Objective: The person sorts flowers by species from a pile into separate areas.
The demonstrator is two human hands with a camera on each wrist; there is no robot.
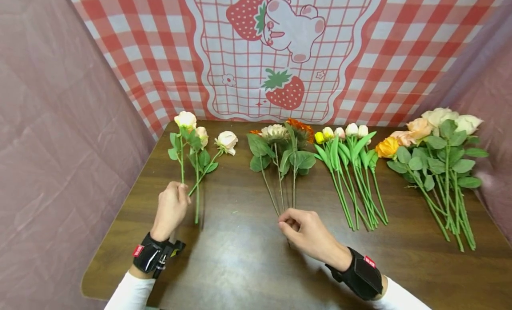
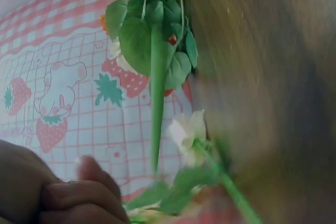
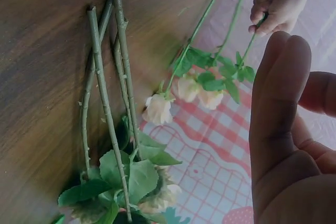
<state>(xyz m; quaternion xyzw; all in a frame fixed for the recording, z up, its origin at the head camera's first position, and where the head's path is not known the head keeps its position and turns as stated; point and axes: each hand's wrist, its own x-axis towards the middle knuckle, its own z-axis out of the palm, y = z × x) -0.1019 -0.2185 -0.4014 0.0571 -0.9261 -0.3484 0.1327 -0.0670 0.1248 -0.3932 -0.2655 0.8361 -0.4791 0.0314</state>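
My left hand (image 1: 171, 208) pinches the lower stem of a pale rose (image 1: 186, 120) at the table's left side. Next to it lie two more pale roses, one with its bloom (image 1: 227, 142) turned right. My right hand (image 1: 310, 235) hovers by the lower stem ends of the middle bunch, its fingers loosely bent. In the right wrist view the right fingers (image 3: 281, 93) are extended and apart from the brown stems (image 3: 107, 103). That bunch has a cream flower (image 1: 274, 133) and orange flowers (image 1: 302, 128) among broad green leaves.
Several tulips (image 1: 352, 167) in yellow, pink and white lie right of the middle bunch. Farther right is a bunch of roses (image 1: 448, 154) in white, peach and orange. A red checked cloth (image 1: 160, 47) hangs behind the brown table (image 1: 236, 265); pink curtains (image 1: 52, 123) flank it.
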